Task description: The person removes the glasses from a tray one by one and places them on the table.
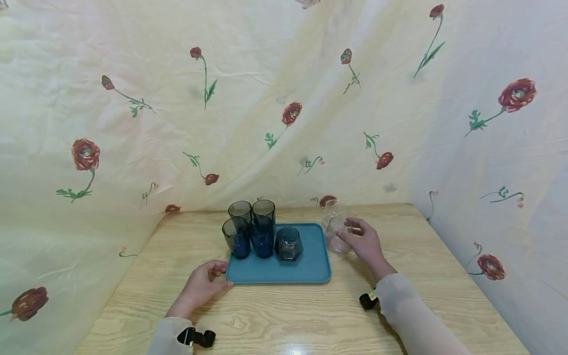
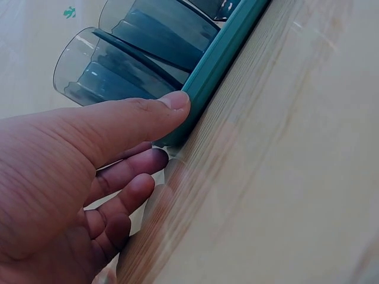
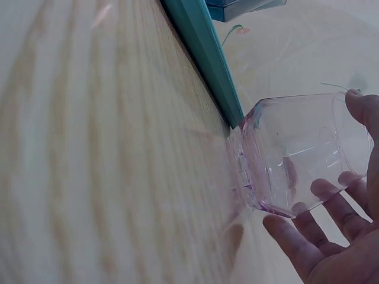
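Clear glass [image 1: 335,241], right of frame centre, beside the tray [image 1: 284,274]: right hand [image 1: 366,242], grip closed around it. Left hand [image 1: 199,287]: grip pinching the tray's lower-left corner. Risk: smooth walls may slip if held loosely; a backward bump may topple the second clear glass [image 1: 334,208].

teal-blue rectangular tray [image 1: 284,273]: flat on bench [image 1: 266,320], bearing four tall smoky-blue tumblers [image 1: 237,241] and one squat faceted glass [image 1: 289,244] | clear pink-tinted glass tumbler [image 3: 296,154]: upright, narrowing to its foot, just beside tray's right edge
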Demonstrator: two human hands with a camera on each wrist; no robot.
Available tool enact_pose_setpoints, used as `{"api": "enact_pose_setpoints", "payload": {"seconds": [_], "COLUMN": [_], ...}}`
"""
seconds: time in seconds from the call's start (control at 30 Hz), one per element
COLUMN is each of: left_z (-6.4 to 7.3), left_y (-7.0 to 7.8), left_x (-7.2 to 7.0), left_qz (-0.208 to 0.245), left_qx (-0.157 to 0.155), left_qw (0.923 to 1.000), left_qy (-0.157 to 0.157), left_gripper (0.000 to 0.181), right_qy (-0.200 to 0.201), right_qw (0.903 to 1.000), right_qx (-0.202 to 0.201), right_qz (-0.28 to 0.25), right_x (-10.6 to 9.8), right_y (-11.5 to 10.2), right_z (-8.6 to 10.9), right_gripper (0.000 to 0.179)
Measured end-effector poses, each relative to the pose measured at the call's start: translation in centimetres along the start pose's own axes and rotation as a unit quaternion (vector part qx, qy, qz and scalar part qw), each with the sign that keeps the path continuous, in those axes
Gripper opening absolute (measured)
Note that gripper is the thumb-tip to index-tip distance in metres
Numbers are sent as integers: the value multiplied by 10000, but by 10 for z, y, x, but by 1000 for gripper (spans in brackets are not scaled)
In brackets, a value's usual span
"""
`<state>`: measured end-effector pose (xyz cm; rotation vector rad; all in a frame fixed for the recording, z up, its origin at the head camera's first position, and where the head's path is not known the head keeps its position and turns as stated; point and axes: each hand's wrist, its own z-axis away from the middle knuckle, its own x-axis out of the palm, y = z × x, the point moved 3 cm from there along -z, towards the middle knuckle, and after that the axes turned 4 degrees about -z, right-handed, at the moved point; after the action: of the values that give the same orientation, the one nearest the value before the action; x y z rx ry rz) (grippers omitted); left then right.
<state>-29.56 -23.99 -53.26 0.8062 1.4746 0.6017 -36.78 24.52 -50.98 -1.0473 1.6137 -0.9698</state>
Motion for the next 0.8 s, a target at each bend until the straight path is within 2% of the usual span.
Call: {"api": "enact_pose_setpoints", "payload": {"seconds": [0.27,0.8], "left_z": [0,-1], "left_y": [1,-3], "left_x": [0,0], "left_qz": [-52,82], "left_qx": [0,79], "left_qw": [10000,9999], "left_qy": [34,-32], "left_gripper": [49,50], "right_qy": [-67,-73], "right_qw": [9999,9999], "right_qx": [55,9], "right_qz": [97,70], "right_x": [1,2], "right_y": [6,0], "right_z": [-1,2], "right_gripper": [75,70]}}
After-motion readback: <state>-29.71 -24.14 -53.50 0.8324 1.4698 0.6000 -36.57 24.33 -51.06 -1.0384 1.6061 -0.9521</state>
